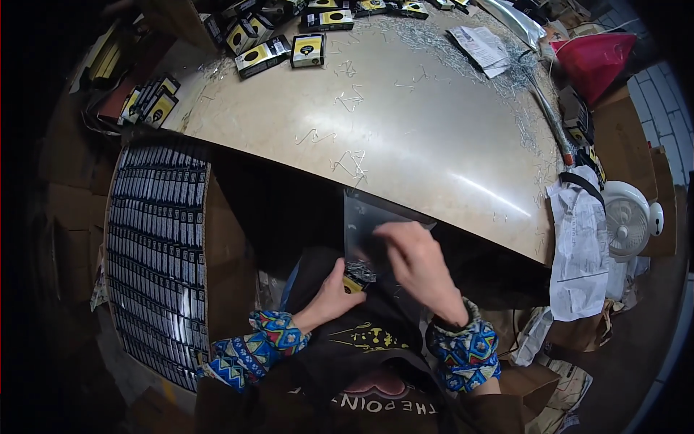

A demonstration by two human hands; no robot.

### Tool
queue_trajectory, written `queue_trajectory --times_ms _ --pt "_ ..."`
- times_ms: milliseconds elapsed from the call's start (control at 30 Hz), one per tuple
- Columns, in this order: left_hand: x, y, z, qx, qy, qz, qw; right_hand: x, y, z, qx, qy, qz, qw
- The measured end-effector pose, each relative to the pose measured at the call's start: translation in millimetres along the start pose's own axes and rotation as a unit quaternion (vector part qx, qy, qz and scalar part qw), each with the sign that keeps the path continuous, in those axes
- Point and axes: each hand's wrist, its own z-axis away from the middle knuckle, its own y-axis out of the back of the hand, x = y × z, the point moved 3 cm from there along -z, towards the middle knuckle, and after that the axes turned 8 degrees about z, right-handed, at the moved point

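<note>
Low in front of me, my left hand (327, 298) is closed round a small black and yellow box (353, 285). A bundle of thin bent wire hooks (361, 271) shows at the box's open top. To the right of it, apart from the box, is my right hand (421, 264), its fingers curled and smeared by motion. Whether anything is between those fingers, I cannot make out. Behind both hands, a grey sheet-like panel (358, 220) hangs below the table edge. Several loose wire hooks (352, 165) lie on the tabletop (434, 137) beyond.
At the left stands a carton (207, 253) packed with rows of boxes. More black and yellow boxes (308, 50) lie at the table's far left. Wire hooks (426, 36) are heaped at the back right, near a paper packet (481, 50). A white fan (625, 220) stands far right.
</note>
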Motion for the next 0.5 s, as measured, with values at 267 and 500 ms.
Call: queue_trajectory --times_ms 267,500 --pt "2.5 -3.9 1.7 0.072 -0.090 -0.205 0.972 7.6 -60.3 40.2 -0.138 0.140 0.133 0.971" --pt "-4.5 15.4 7.1 0.070 -0.149 -0.296 0.941 4.9 -65.6 51.1 -0.188 0.085 0.007 0.978"
